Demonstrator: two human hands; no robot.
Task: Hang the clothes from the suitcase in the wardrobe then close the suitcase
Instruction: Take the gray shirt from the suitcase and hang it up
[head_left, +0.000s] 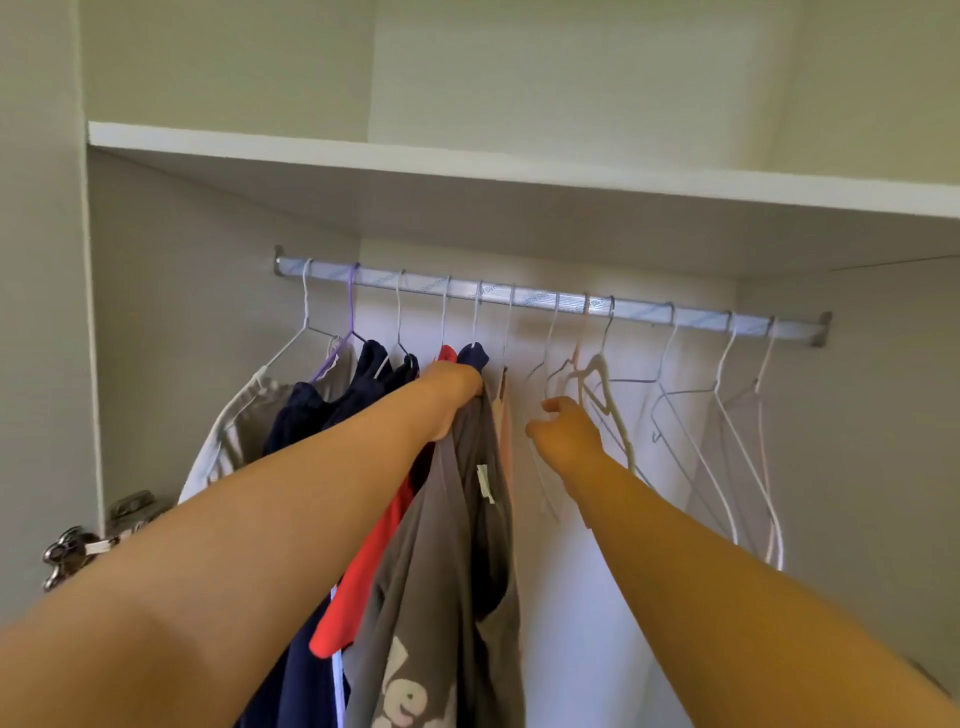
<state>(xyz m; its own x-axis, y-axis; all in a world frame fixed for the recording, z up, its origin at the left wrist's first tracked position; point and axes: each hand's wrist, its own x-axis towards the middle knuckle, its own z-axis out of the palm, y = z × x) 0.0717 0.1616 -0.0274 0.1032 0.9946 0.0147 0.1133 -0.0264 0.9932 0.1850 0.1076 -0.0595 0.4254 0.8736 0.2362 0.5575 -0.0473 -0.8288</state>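
Both my arms reach up into the wardrobe (156, 312), under the white shelf (467, 166) and toward the metal rail (639, 312).

My left hand (452, 400) is curled tight round the top of the grey shirt (447, 545), bunching the cloth just below the rail. The shirt hangs straight down from my grip, with pale lettering low on its front and a white tag on its inner side. I cannot tell whether it already sits on a hanger.

My right hand (563, 434) is beside it, a little lower, with the fingers loosely curled among the thin hanger wires. I cannot tell whether it has hold of one or only touches them. A peach garment (501, 415) hangs between my two hands, against the grey shirt.

To the left of the grey shirt the clothes already hang on the rail, pressed close together: a red top (363, 571) touching the grey shirt, then navy clothes (311, 415), then a beige garment (234, 415) nearest the side wall.

To the right of my right hand the rail carries bare hangers (675, 405), spaced apart, white and pale grey, out to the bracket at the end.

A metal hinge (78, 551) shows at the lower left.
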